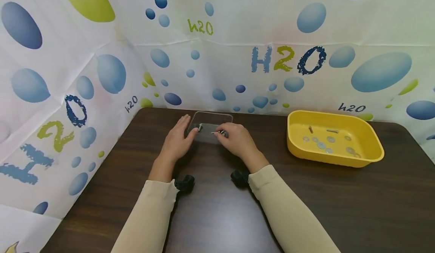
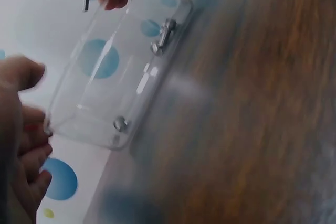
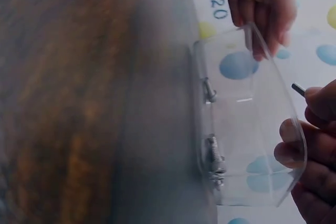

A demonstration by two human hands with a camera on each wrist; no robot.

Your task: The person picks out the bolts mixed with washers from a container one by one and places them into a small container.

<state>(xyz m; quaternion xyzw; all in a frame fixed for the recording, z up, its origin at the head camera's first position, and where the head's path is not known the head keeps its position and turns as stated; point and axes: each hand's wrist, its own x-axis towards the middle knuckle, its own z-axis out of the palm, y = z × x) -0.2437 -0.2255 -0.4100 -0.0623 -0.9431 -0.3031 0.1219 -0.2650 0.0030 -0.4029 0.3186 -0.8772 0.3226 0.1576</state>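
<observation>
A clear plastic box stands at the far edge of the surface, nearer the far left corner than the far right one. The left hand rests against the box's left end, its grip spread, with the thumb well apart from the fingers. The right hand is at the box's right end, its grip pinching a thin metal rod between thumb and finger; the rod's tip pokes out above the box's open top, and the rest is hidden by the fingers. Inside the box, one bolt lies toward the left hand, and a cluster of metal hardware lies toward the right hand. Near the surface's far right corner, a yellow tray holds two bolts and several flat washers.
</observation>
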